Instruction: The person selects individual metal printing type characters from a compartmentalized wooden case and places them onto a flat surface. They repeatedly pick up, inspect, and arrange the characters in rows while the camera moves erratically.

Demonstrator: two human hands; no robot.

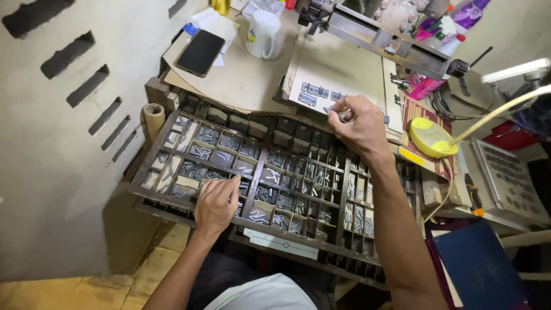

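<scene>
A dark wooden type case (342, 189) with several small compartments of grey metal type pieces lies in front of me. My left hand (217, 202) rests palm down on its lower left compartments, fingers together over the type. My right hand (357, 121) reaches past the case's far edge and pinches a small metal type piece (338, 112) between thumb and fingers. Just beyond it, short rows of set metal type (314, 93) lie on a pale flat bed (344, 66).
A black phone (200, 52) and a white mug (264, 33) sit on the board at the back. A metal press frame (384, 35) crosses the top. A yellow lamp base (430, 136) and a keypad device (511, 181) stand to the right. A blue folder (479, 267) lies lower right.
</scene>
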